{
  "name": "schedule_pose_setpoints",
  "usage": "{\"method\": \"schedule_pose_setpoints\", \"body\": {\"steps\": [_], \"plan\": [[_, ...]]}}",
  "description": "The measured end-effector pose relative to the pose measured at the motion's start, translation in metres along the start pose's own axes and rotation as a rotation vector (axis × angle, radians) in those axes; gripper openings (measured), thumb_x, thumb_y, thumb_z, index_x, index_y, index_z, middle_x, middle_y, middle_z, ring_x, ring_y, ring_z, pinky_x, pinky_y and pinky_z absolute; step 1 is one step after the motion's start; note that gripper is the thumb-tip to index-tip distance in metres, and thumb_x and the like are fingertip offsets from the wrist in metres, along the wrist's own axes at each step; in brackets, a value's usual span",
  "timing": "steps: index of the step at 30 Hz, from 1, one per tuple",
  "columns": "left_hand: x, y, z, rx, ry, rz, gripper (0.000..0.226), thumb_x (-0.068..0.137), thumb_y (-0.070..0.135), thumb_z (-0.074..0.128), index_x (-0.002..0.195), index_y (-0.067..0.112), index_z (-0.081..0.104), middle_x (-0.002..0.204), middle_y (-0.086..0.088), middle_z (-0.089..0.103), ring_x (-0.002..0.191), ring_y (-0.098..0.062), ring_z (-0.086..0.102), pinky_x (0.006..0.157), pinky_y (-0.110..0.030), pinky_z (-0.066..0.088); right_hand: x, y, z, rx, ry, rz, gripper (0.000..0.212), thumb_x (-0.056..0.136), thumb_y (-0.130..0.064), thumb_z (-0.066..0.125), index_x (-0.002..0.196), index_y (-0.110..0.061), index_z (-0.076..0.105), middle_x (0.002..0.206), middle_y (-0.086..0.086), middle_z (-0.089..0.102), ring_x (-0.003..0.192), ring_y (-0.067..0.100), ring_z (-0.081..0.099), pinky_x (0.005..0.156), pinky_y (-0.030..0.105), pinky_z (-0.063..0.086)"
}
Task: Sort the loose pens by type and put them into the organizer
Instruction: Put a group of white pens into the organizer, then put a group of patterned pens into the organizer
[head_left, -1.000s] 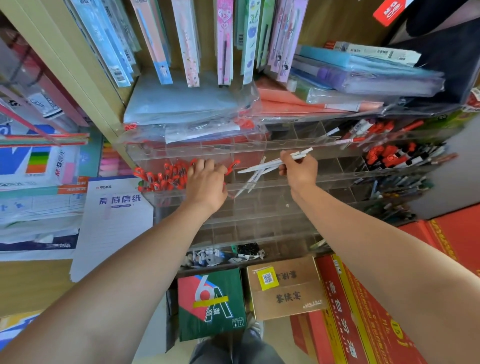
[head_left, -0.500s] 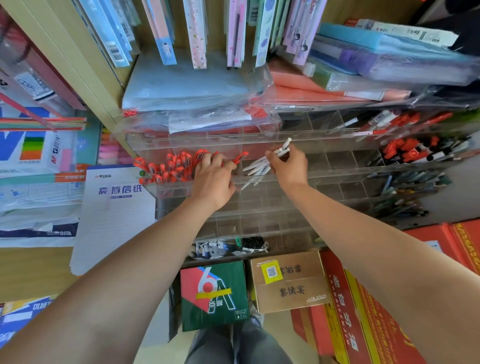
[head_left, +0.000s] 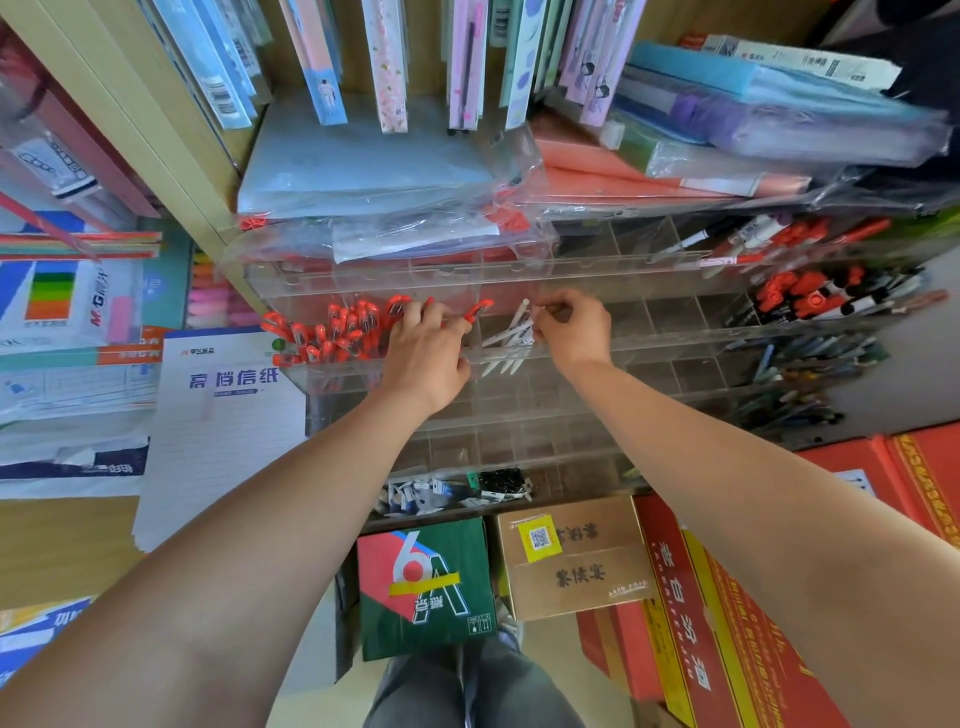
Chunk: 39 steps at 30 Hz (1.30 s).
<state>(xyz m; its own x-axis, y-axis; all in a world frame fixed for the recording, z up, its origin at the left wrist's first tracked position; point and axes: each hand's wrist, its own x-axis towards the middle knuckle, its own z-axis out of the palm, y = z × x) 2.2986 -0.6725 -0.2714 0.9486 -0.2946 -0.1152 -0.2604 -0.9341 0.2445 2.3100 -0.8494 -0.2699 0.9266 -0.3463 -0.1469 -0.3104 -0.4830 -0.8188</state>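
Note:
A clear acrylic organizer (head_left: 649, 291) with many small compartments stands on the shelf. Its upper left compartments hold several red-capped pens (head_left: 332, 332). My left hand (head_left: 428, 348) reaches into that row, fingers curled around red pens at the compartment's right end. Just right of it, several white pens (head_left: 511, 338) lean in a compartment. My right hand (head_left: 571, 327) pinches the tops of those white pens, which stand inside the compartment.
Further compartments at the right hold red-capped markers (head_left: 800, 293) and dark pens (head_left: 800, 364). Plastic-wrapped folders (head_left: 374, 166) lie on top of the organizer. Paper pads (head_left: 223, 415) sit at the left. Cardboard boxes (head_left: 571, 561) and red boxes (head_left: 727, 623) stand on the floor below.
My right hand has carried the white pens leftward and down into the compartment next to the red ones. My left hand has stayed among the red pens.

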Motion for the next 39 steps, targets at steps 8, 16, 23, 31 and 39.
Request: {"method": "schedule_pose_setpoints", "body": {"steps": [8, 16, 23, 31, 39], "plan": [[-0.012, 0.003, -0.004, -0.041, 0.048, 0.001, 0.042, 0.09, 0.024, 0.056, 0.132, 0.023, 0.054, 0.142, -0.002, 0.041, 0.133, -0.026, 0.028, 0.111, -0.042, 0.026, -0.017, 0.003, -0.013, -0.106, -0.002, -0.188, 0.014, 0.089, -0.007, 0.061, 0.1, -0.014, 0.065, 0.092, -0.003, 0.056, 0.075, 0.01, 0.054, 0.075, 0.024, 0.048], [-0.058, -0.019, -0.022, -0.139, 0.369, -0.021, 0.02, 0.084, 0.01, 0.058, 0.1, 0.016, 0.069, 0.104, -0.003, 0.062, 0.103, -0.026, 0.05, 0.085, -0.037, 0.044, -0.066, -0.019, 0.024, -0.144, -0.279, -0.386, 0.011, 0.09, -0.012, 0.057, 0.095, -0.013, 0.067, 0.068, -0.009, 0.059, 0.062, 0.008, 0.054, 0.066, 0.03, 0.049], [-0.138, -0.1, -0.04, -0.219, 0.353, -0.134, 0.019, 0.086, 0.012, 0.055, 0.103, 0.015, 0.063, 0.102, -0.006, 0.061, 0.1, -0.027, 0.054, 0.078, -0.039, 0.045, -0.141, -0.07, 0.11, -0.209, -0.433, -0.54, 0.011, 0.086, -0.011, 0.059, 0.089, -0.018, 0.067, 0.063, -0.003, 0.059, 0.057, 0.016, 0.053, 0.057, 0.03, 0.043], [-0.316, -0.303, -0.015, -0.187, -0.077, -0.342, 0.021, 0.093, 0.019, 0.05, 0.111, 0.012, 0.06, 0.109, -0.011, 0.06, 0.1, -0.032, 0.058, 0.071, -0.032, 0.039, -0.282, -0.114, 0.291, -0.386, -0.719, -0.456, 0.022, 0.087, -0.012, 0.062, 0.109, -0.012, 0.066, 0.106, 0.005, 0.067, 0.086, 0.019, 0.059, 0.085, 0.027, 0.047], [-0.457, -0.493, 0.027, -0.11, -0.288, -0.528, 0.032, 0.094, 0.029, 0.048, 0.122, 0.015, 0.052, 0.117, -0.011, 0.055, 0.108, -0.031, 0.052, 0.083, -0.039, 0.043, -0.407, -0.153, 0.485, -0.714, -0.979, -0.598, 0.037, 0.091, -0.021, 0.056, 0.128, -0.019, 0.055, 0.137, 0.006, 0.049, 0.129, 0.023, 0.043, 0.107, 0.033, 0.032]]}}
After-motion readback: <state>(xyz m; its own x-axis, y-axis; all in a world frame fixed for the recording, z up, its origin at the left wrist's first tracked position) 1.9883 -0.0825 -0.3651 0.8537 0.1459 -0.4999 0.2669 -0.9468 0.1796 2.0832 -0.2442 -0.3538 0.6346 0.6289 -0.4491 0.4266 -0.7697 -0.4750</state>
